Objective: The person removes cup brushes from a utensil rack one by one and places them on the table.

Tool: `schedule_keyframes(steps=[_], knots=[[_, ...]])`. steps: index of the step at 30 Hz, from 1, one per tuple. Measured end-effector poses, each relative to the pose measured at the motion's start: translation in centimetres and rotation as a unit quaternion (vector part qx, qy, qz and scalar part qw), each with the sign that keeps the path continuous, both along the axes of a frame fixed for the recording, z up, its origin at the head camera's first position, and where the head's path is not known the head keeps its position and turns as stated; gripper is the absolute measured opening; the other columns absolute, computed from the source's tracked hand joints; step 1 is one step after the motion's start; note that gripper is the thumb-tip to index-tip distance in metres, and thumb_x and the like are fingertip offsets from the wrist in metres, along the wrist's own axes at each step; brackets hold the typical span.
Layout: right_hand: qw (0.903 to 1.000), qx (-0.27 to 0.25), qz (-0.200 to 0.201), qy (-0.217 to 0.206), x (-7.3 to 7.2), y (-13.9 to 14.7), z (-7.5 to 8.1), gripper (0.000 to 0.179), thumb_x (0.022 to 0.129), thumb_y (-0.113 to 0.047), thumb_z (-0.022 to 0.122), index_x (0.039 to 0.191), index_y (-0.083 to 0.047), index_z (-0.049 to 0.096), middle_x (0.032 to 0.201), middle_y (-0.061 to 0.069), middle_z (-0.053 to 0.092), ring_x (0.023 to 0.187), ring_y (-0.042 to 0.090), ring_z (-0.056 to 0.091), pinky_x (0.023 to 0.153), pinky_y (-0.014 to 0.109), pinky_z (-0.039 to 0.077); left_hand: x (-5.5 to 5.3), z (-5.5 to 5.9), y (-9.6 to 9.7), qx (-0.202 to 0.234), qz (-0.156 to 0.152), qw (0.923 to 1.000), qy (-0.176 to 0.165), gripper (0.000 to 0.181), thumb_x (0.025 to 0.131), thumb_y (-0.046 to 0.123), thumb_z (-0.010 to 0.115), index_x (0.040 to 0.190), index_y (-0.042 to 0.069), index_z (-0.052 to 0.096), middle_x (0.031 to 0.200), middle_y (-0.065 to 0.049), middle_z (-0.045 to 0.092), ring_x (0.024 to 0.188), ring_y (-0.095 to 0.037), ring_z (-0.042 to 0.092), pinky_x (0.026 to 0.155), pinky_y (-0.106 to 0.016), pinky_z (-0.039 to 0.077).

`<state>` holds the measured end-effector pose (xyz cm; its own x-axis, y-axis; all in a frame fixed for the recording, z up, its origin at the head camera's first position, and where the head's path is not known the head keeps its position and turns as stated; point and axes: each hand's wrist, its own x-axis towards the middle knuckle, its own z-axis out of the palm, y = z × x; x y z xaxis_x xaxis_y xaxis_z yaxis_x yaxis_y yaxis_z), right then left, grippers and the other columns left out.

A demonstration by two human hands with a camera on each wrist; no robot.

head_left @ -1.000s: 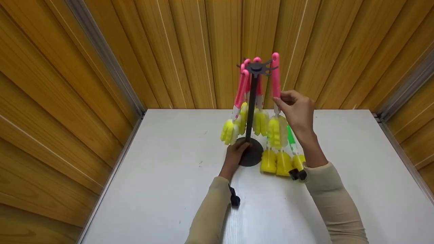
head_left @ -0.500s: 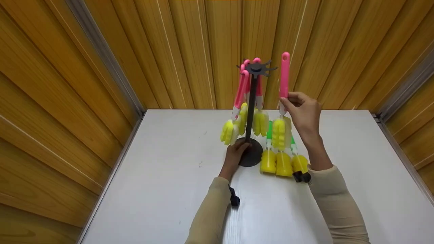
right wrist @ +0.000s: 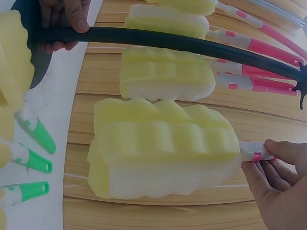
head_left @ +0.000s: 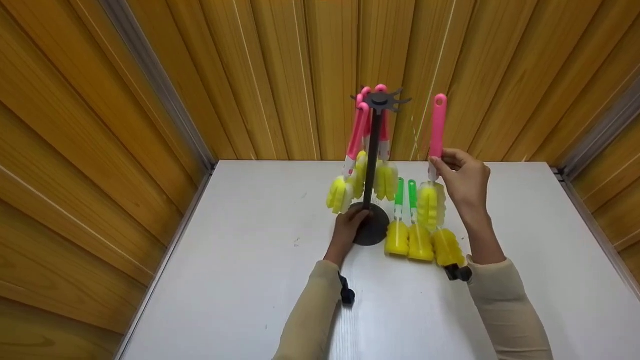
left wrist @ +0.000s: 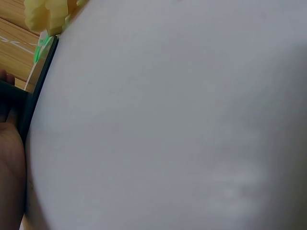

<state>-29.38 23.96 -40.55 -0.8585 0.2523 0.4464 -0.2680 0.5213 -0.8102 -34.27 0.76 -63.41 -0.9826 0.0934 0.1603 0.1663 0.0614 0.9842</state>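
My right hand [head_left: 466, 182] pinches a pink-handled sponge bottle brush [head_left: 438, 125] where the handle meets its white neck. The brush is upright in the air, right of the black stand [head_left: 372, 160], with its yellow-and-white sponge head [right wrist: 163, 148] downward. In the right wrist view the thumb and fingers close on the white neck. My left hand [head_left: 346, 231] grips the foot of the stand's pole, thumb and fingers around it [right wrist: 64, 19]. Several similar pink-handled brushes [head_left: 356, 137] hang by their handle loops from the stand's hooked top [head_left: 380, 101].
Three green-handled brushes with yellow sponge heads [head_left: 397, 240] lie in a row on the white table [head_left: 250, 250], right of the stand's round base [head_left: 375, 232]. A wood-patterned wall [head_left: 280, 75] rises behind the table.
The right hand has drawn the pink-handled brush away from the stand's hooks, to the right and lower. The left hand has stayed at the pole's foot.
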Motion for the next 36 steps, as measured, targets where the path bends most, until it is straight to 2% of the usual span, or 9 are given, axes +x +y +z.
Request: schedule_keyframes(steps=[5, 11, 18, 25, 32, 36], knots=[[0.9998, 0.013, -0.002, -0.013, 0.3, 0.7, -0.4, 0.029, 0.095, -0.017, 0.073, 0.118, 0.001, 0.073, 0.106, 0.016, 0.075, 0.081, -0.004, 0.063, 0.072, 0.010, 0.049, -0.1, 0.0, 0.0, -0.011, -0.002, 0.9999, -0.002, 0.033, 0.097, 0.045, 0.066, 0.105, 0.016, 0.078, 0.106, 0.008, 0.074, 0.107, -0.009, 0.064, 0.103, -0.037, 0.046], [0.9987, 0.029, 0.002, -0.042, 0.7, 1.5, -0.8, 0.030, 0.096, -0.015, 0.073, 0.122, -0.001, 0.072, 0.108, 0.016, 0.075, 0.085, -0.005, 0.062, 0.073, 0.008, 0.048, -0.3, 0.0, 0.0, -0.018, 0.000, 0.9998, -0.009, 0.027, 0.098, 0.047, 0.065, 0.102, 0.025, 0.078, 0.105, 0.010, 0.073, 0.107, -0.009, 0.063, 0.103, -0.037, 0.045], [0.9975, 0.023, -0.001, -0.066, 1.3, 2.7, -1.4, 0.032, 0.095, -0.016, 0.074, 0.123, 0.000, 0.071, 0.109, 0.018, 0.075, 0.080, -0.009, 0.062, 0.071, 0.007, 0.049, -0.2, 0.3, 0.2, 0.013, -0.006, 0.9999, -0.004, 0.030, 0.100, 0.035, 0.065, 0.109, 0.008, 0.077, 0.106, -0.004, 0.075, 0.105, -0.013, 0.064, 0.103, -0.041, 0.045], [0.9939, 0.021, -0.014, -0.107, 1.9, 3.9, -2.1, 0.036, 0.097, -0.021, 0.071, 0.128, -0.001, 0.069, 0.113, 0.019, 0.073, 0.081, -0.007, 0.063, 0.074, 0.007, 0.050, -0.3, -0.1, -0.1, 0.002, -0.009, 1.0000, 0.001, 0.028, 0.099, 0.042, 0.064, 0.103, 0.017, 0.077, 0.105, 0.006, 0.073, 0.106, -0.011, 0.064, 0.102, -0.038, 0.045], [0.9891, 0.019, -0.024, -0.144, 2.4, 4.8, -2.5, 0.040, 0.099, -0.023, 0.069, 0.133, -0.003, 0.066, 0.120, 0.017, 0.072, 0.090, -0.001, 0.064, 0.080, 0.010, 0.051, -0.3, -0.1, -0.1, -0.008, -0.002, 1.0000, 0.003, 0.023, 0.098, 0.041, 0.065, 0.100, 0.022, 0.078, 0.103, 0.009, 0.074, 0.106, -0.011, 0.064, 0.101, -0.036, 0.046], [0.9881, 0.019, -0.028, -0.150, 2.4, 5.0, -2.8, 0.041, 0.099, -0.024, 0.069, 0.134, -0.004, 0.066, 0.120, 0.017, 0.071, 0.091, 0.000, 0.064, 0.082, 0.011, 0.051, -0.2, -0.1, -0.1, -0.007, 0.000, 1.0000, 0.004, 0.022, 0.098, 0.041, 0.066, 0.099, 0.023, 0.078, 0.104, 0.009, 0.073, 0.106, -0.011, 0.064, 0.101, -0.037, 0.046]])
